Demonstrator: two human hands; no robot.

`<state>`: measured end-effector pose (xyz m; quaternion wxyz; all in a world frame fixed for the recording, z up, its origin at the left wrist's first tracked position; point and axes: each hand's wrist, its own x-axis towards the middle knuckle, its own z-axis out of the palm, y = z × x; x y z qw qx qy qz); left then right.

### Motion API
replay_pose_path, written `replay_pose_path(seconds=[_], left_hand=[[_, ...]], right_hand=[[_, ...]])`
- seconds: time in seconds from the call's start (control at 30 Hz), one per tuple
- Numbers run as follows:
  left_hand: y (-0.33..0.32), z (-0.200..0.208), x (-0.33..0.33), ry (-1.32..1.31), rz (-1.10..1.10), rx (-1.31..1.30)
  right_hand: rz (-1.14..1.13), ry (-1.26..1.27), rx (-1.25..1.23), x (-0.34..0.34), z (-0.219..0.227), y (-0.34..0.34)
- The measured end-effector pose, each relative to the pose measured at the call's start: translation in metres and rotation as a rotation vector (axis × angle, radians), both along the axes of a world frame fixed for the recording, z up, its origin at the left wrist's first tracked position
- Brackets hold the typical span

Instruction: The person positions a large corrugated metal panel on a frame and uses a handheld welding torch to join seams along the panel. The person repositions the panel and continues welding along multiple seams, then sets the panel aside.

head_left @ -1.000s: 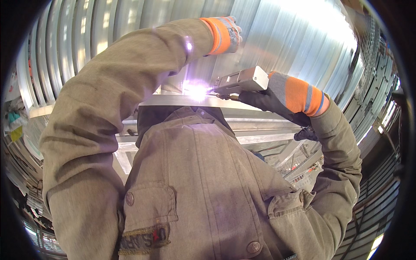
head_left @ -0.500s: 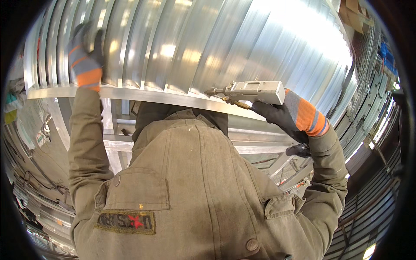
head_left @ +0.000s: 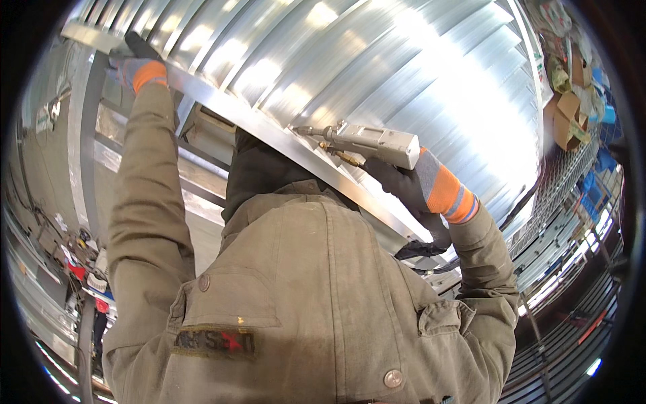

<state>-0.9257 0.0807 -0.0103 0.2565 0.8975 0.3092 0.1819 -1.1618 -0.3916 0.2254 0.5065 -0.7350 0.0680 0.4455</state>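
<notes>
My right hand (head_left: pixel 404 182), in a grey and orange glove with dark fingers, is closed round a boxy pale-grey welding gun (head_left: pixel 377 141). Its thin nozzle points left, and the tip is at the slats beside the long edge rail (head_left: pixel 222 104). A brass tube (head_left: pixel 343 156) runs under the nozzle. At the far left, my left hand (head_left: pixel 138 66), in a matching glove, grips the same rail, with a dark finger over its top and the palm below it. Shiny ribbed metal slats (head_left: pixel 296 74) form a wide panel behind the rail.
Metal legs and crossbars (head_left: pixel 81 141) stand below the panel at left. A cardboard box (head_left: pixel 568 118) and wire mesh (head_left: pixel 555 175) are at the right. A dark cable or hose (head_left: pixel 424 249) hangs beneath my right hand. Assorted clutter (head_left: pixel 87 262) lies at lower left.
My left hand has come from over the slats to the edge rail. The view has turned, so the rail now slants. The welding gun stays in my right hand, its tip by the rail.
</notes>
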Motion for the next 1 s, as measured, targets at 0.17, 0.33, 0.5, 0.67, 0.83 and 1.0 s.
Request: replay_pose_path(seconds=[0.17, 0.33, 0.5, 0.67, 0.83, 1.0], left_hand=[[0.0, 0.001, 0.001, -0.018, -0.023, 0.002], [-0.002, -0.001, 0.002, -0.035, 0.033, -0.043], [0.0, -0.002, 0.0, -0.056, 0.038, -0.044], [0.002, -0.005, 0.001, -0.083, -0.007, -0.026], [0.004, -0.008, 0.003, -0.071, 0.052, -0.071], [0.011, -0.015, 0.007, -0.029, 0.046, -0.035]], right_hand=[[0.064, -0.056, -0.013, -0.005, -0.015, -0.004], [0.057, 0.009, -0.013, -0.006, -0.016, -0.005], [0.071, 0.01, 0.009, -0.003, -0.016, -0.006], [0.027, 0.085, 0.028, -0.005, -0.021, -0.009], [0.028, -0.012, 0.091, -0.01, -0.033, -0.01], [0.045, 0.02, 0.085, -0.01, -0.034, -0.014]])
